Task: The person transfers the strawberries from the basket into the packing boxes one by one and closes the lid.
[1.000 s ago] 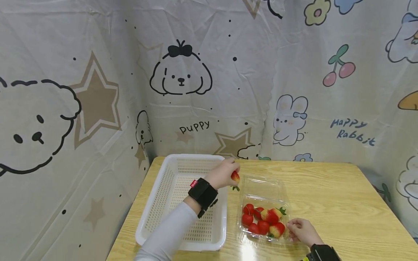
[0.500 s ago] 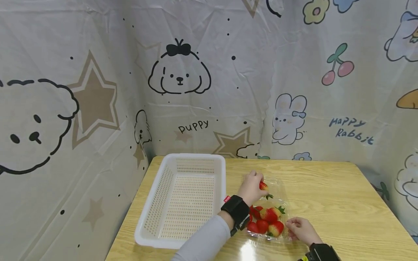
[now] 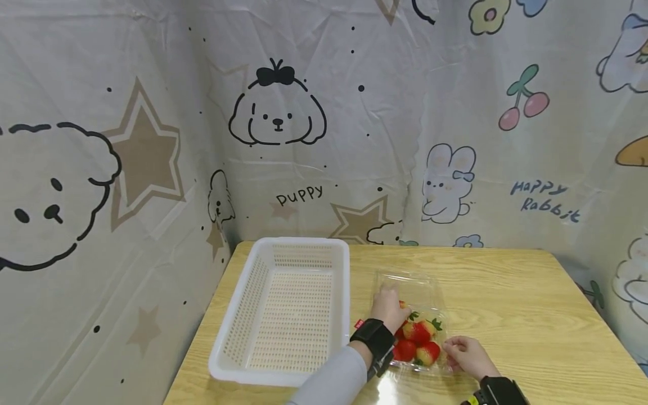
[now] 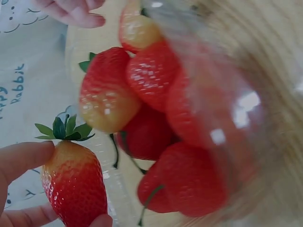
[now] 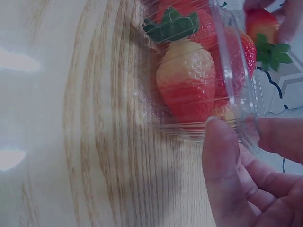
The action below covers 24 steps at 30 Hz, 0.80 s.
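Observation:
My left hand holds a strawberry between thumb and fingers, its leafy end toward the wrist view's top. The hand is over the back left of a clear plastic box. Inside the box lie several more strawberries and red cherry-like fruits with thin green stems. At the box's right front corner, my right hand pinches the rim between thumb and fingers. The left hand and wrist hide part of the fruit in the head view.
A white perforated basket stands to the left of the box on the wooden table. The box's clear lid lies open toward the back. A printed cloth hangs behind the table and along its left side.
My left hand has carried the strawberry from beside the basket's right rim rightward over the lid, then down toward the fruit in the box. My right hand stays at the box's corner.

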Available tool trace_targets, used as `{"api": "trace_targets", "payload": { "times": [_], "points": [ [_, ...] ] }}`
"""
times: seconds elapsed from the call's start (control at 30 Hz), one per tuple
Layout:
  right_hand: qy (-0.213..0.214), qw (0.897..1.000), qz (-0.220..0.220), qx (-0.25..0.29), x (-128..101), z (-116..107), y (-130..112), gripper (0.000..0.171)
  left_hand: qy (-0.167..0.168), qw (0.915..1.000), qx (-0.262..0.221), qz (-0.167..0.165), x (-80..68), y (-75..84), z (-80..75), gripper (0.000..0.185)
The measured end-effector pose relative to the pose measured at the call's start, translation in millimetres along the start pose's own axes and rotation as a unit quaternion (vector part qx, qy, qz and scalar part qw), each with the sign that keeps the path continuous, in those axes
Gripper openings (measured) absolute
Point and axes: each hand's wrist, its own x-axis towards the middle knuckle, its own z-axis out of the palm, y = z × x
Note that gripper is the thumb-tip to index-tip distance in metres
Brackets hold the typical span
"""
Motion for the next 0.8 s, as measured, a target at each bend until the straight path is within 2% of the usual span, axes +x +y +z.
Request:
{"api": "trace_targets", "payload": {
  "times": [0.3,0.4,0.6,0.8],
  "points": [
    [0.001,1.000,-0.003,-0.001,0,0,1,0.025,0.009,0.9984,0.053,-0.016,-5.0,-6.4,16.4,0.032],
    [0.000,1.000,-0.003,0.000,1,0,1,0.025,0.011,0.9973,0.069,-0.021,-6.0,-6.7,19.4,0.031],
    [0.000,1.000,-0.005,-0.001,2,0,2,0.027,0.022,0.9950,0.098,-0.009,-6.2,-6.8,21.9,0.031],
    [-0.005,1.000,0.004,-0.002,3,0,3,0.029,0.015,0.9934,0.113,-0.012,-8.4,-6.1,24.4,0.032]
  ]
}}
